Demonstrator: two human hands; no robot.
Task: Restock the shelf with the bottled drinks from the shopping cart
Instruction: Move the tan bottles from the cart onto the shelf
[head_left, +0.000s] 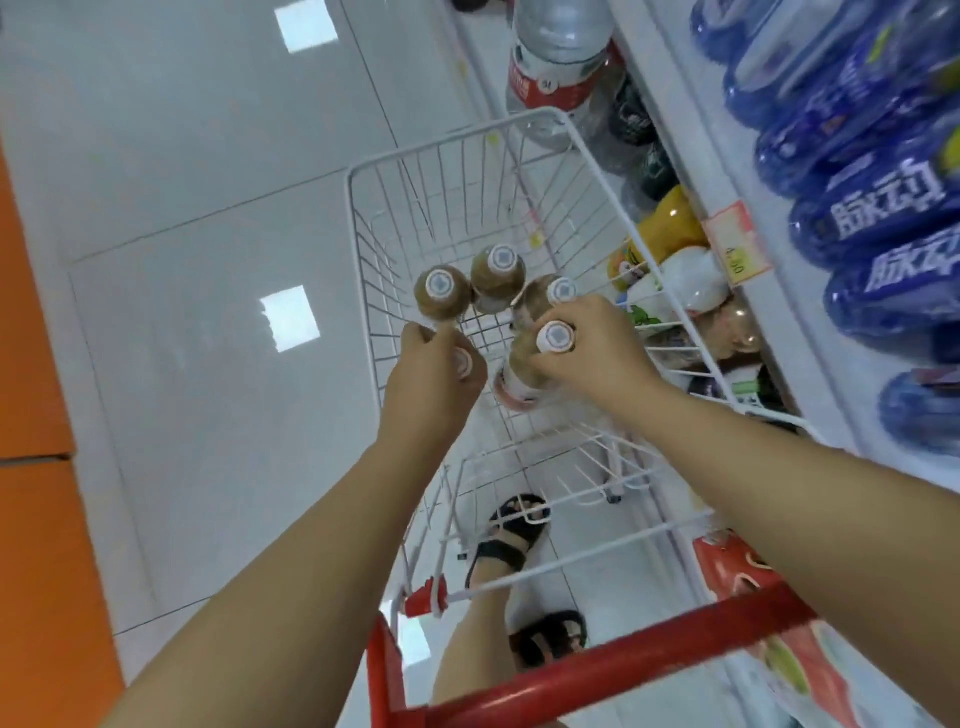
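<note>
Tiled floor (208, 208) beneath cart (623, 664); our left grip (431, 379) clasps left bottle (463, 362), right grip (592, 348) clasps right bottle (522, 366): pickup step, next we lift both toward the shelf (795, 322) right of the grips.

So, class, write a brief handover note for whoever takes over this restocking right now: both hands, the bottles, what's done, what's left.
Left hand: grips a brown bottle by its neck, low in the cart.
Right hand: grips a second bottle near its top, beside it.
Three other bottles stand upright further forward in the cart.
Done: none of these five is out yet.
Left: lift both held bottles to the shelf on the right, then the remaining three.
</note>
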